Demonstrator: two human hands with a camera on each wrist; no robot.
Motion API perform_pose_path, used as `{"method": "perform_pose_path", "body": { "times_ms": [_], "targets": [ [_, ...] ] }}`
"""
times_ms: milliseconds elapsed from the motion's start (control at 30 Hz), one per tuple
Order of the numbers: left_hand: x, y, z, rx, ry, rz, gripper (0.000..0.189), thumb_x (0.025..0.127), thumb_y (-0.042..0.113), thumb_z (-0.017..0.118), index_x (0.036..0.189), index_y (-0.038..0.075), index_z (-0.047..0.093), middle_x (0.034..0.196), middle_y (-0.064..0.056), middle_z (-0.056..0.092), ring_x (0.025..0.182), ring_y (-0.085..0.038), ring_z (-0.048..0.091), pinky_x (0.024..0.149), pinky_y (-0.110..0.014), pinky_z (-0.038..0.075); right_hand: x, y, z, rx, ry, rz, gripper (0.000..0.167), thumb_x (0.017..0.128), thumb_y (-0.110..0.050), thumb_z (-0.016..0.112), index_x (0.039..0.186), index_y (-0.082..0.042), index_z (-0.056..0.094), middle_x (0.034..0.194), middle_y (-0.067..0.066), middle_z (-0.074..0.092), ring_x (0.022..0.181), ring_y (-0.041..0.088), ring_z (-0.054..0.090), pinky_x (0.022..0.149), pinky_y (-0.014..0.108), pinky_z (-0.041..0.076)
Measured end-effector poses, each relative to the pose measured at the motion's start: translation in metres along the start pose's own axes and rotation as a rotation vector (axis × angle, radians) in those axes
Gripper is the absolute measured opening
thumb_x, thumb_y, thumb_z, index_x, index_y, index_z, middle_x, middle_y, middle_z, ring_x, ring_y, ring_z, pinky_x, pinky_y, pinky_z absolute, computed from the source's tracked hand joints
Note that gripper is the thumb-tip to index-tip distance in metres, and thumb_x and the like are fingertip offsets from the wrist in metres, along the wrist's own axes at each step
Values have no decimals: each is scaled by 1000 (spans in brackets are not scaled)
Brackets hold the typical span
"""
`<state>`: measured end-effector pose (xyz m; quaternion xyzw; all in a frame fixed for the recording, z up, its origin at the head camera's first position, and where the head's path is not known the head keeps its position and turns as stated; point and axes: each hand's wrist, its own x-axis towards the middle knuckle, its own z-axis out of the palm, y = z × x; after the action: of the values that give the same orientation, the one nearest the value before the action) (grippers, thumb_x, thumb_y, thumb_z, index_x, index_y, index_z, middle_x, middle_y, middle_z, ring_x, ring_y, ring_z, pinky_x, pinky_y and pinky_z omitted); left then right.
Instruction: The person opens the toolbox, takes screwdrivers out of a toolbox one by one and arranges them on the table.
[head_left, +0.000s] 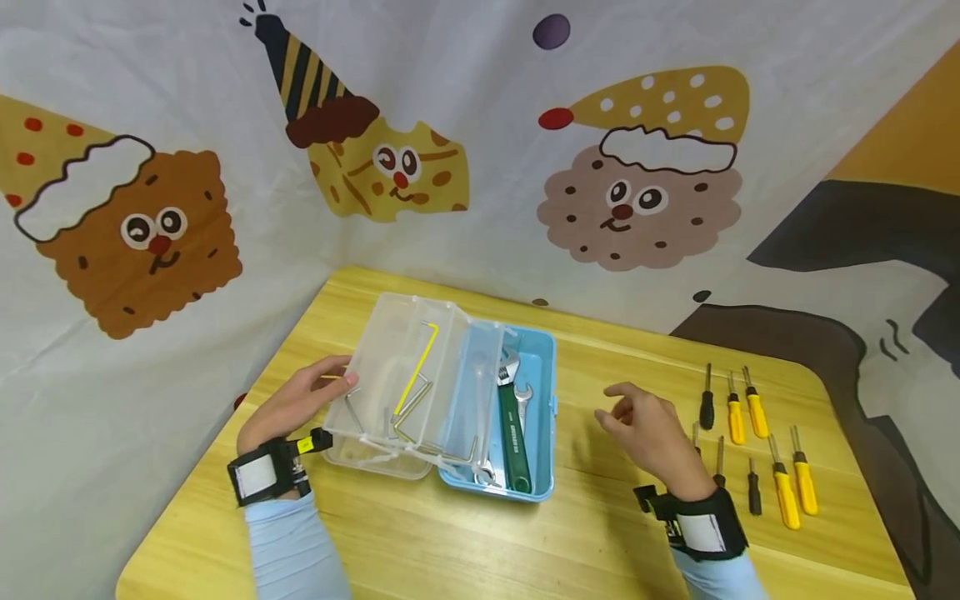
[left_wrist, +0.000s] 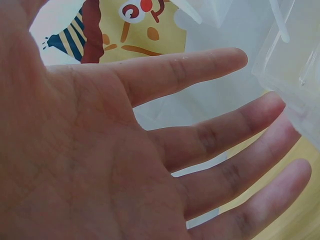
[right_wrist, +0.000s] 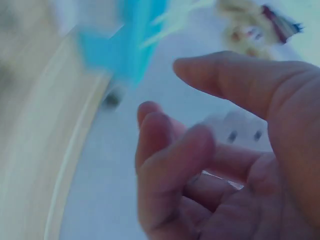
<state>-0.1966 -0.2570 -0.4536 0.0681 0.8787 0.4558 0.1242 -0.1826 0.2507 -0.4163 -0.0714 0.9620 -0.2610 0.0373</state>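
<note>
In the head view my left hand (head_left: 303,396) touches the left edge of a translucent plastic tray (head_left: 375,350), its fingers nearly straight. The tray holds a yellow hex key (head_left: 417,371) and several metal hex keys (head_left: 412,408). It overlaps the left part of a light blue toolbox (head_left: 543,358). Inside the toolbox lie an adjustable wrench (head_left: 514,433) with a green handle and a small wrench (head_left: 523,400). In the left wrist view, fingertips (left_wrist: 275,102) meet the tray's wall. My right hand (head_left: 648,429) hovers right of the toolbox, fingers loosely bent, holding nothing.
Several yellow-handled screwdrivers (head_left: 783,496) and black-handled screwdrivers (head_left: 707,408) lie at the table's right side. A clear lid (head_left: 412,468) shows beneath the tray. Behind the wooden table (head_left: 600,350) hangs a cloth (head_left: 487,250) with cartoon prints.
</note>
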Motion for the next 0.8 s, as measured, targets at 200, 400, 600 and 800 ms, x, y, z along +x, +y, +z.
{"method": "perform_pose_path", "body": {
  "times_ms": [200,400,600,800],
  "targets": [
    [1,0,1,-3,-1,1,66,109,51,52,159,9,45,153,-16,58,130,-34,61,106,-48,49,30,-45,19,151,-32,-85,34,104,-18,69,134,-3,67,96,7,73,85,18,66,66,29,53],
    [0,1,0,-2,-4,-7,66,109,51,52,159,9,44,154,-17,56,132,-35,60,107,-51,49,61,-69,52,357,-161,-56,34,109,-17,60,141,-6,65,92,13,73,75,23,67,61,29,55],
    [0,1,1,-11,-3,-4,65,109,51,52,159,10,45,154,-16,56,134,-35,59,109,-52,48,85,-79,77,478,-377,-59,39,112,-16,51,149,-3,56,77,12,70,66,22,68,66,40,61],
    [-2,2,0,-4,-1,-14,67,109,52,52,160,9,44,155,-17,55,135,-37,58,111,-56,47,102,-77,100,534,-525,-75,29,113,-14,49,134,3,61,70,4,65,57,11,62,60,30,56]
  ]
}}
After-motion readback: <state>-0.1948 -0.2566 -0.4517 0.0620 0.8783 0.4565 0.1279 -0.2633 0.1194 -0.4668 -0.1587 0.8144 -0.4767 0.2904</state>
